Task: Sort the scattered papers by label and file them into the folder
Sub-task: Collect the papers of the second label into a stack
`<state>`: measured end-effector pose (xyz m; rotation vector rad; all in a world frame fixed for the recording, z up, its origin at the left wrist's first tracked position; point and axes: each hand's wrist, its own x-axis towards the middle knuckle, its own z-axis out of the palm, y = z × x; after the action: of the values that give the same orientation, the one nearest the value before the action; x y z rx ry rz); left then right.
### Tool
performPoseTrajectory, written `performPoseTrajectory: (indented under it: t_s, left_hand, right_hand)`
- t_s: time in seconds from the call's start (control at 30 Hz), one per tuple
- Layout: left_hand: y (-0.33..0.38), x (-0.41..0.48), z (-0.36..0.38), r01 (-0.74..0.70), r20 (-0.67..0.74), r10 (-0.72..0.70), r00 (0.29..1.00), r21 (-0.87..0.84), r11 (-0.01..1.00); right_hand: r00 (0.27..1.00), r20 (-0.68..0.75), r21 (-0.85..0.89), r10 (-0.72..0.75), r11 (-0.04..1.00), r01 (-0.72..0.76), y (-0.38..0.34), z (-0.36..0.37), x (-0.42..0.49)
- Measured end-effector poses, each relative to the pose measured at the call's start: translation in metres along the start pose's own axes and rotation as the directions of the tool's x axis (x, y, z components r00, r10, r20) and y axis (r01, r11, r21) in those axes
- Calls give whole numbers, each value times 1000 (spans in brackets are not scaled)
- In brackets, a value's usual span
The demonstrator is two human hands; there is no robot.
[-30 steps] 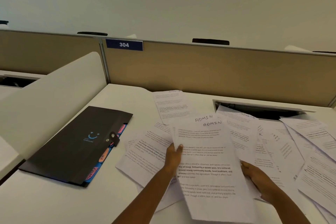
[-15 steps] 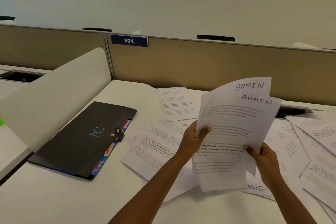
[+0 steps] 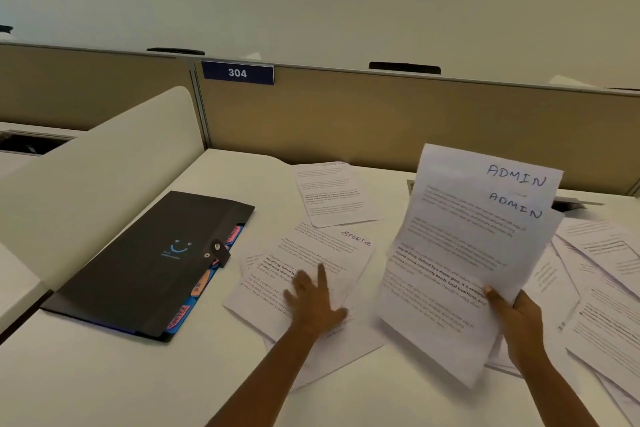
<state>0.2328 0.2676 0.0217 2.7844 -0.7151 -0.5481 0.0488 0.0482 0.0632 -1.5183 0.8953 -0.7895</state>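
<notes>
Holding: right hand (image 3: 519, 319) pinches two ADMIN sheets (image 3: 474, 253)
Left hand (image 3: 313, 302): fingers spread, on SPORTS sheet (image 3: 322, 253)
Desk (image 3: 121, 381): white, black folder (image 3: 152, 263) closed
Room: tan partition (image 3: 346, 121), sign 304 (image 3: 237, 73)

ADMIN sheets (image 3: 460, 253) upright (folder (image 3: 145, 263) shut).

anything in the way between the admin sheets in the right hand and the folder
Nothing upright blocks the way. The left hand rests flat on the SPORTS sheets between the ADMIN sheets and the folder, whose flap is snapped shut.
</notes>
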Motion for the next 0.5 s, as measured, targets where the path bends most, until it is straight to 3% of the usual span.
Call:
performPoseTrajectory:
  t_s: [0.2, 0.27, 0.37, 0.5]
  left_hand:
    - [1, -3, 2, 6, -77, 13, 997, 243, 970]
    - [2, -4, 0, -15, -177, 57, 983, 234, 972]
    - [-4, -5, -16, -78, -342, 95, 935, 65, 995]
    - [-17, 4, -54, 0, -366, -156, 917, -392, 920]
  right_hand:
    - [995, -77, 64, 61, 996, -56, 7, -7, 5]
    - [993, -79, 80, 82, 994, -75, 10, -8, 6]
    - [992, -74, 85, 100, 992, -94, 13, -10, 8]
    - [990, -73, 85, 118, 990, -111, 15, -16, 10]
